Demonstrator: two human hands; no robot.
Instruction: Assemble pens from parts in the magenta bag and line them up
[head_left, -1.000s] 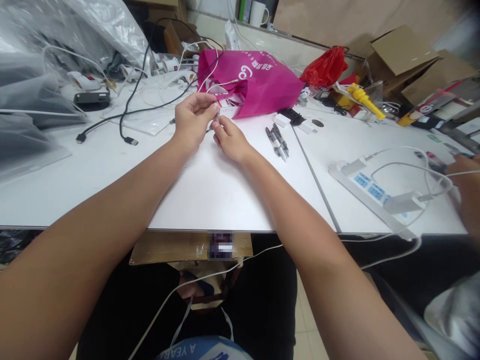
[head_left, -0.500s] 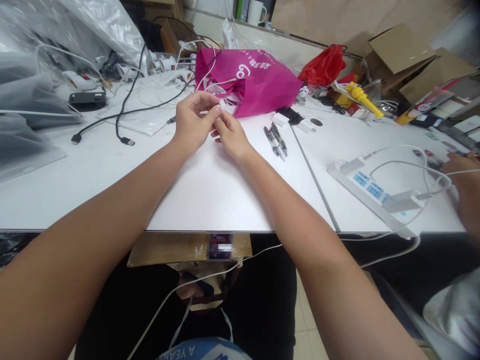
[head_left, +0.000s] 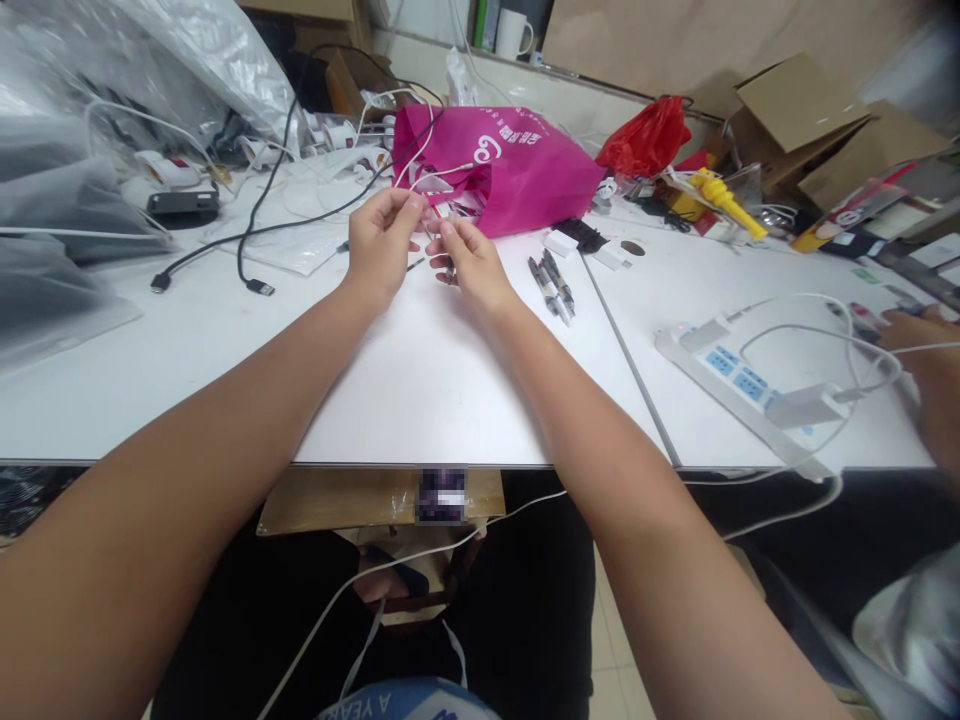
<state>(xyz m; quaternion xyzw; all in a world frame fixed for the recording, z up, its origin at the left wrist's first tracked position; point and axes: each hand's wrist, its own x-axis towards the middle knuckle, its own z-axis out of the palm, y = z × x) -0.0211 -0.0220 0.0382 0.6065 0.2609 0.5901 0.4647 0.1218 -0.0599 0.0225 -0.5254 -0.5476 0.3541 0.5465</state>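
Note:
My left hand [head_left: 381, 245] and my right hand [head_left: 474, 262] are raised just in front of the open mouth of a magenta bag [head_left: 540, 175]. Thumb and fingers of each hand are pinched together, the fingertips close to each other. Something thin and small shows between them, too fine to name. A short dark thin tip [head_left: 415, 265] pokes out beside the left fingers; I cannot tell whether it is held or lies on the table. Right of my right hand, several pens [head_left: 551, 285] lie side by side on the white table [head_left: 420, 390].
A black cable [head_left: 251, 235] with a USB plug lies at the left, near plastic bags [head_left: 60, 220]. White adapters [head_left: 561, 241] sit behind the pens. A power strip [head_left: 739, 385] with cords lies at the right, near another person's hand [head_left: 919, 330]. Boxes [head_left: 799, 105] stand behind.
My hands have drawn slightly apart at the fingertips, so a small gap with a thin item shows between them. The view has shifted a little.

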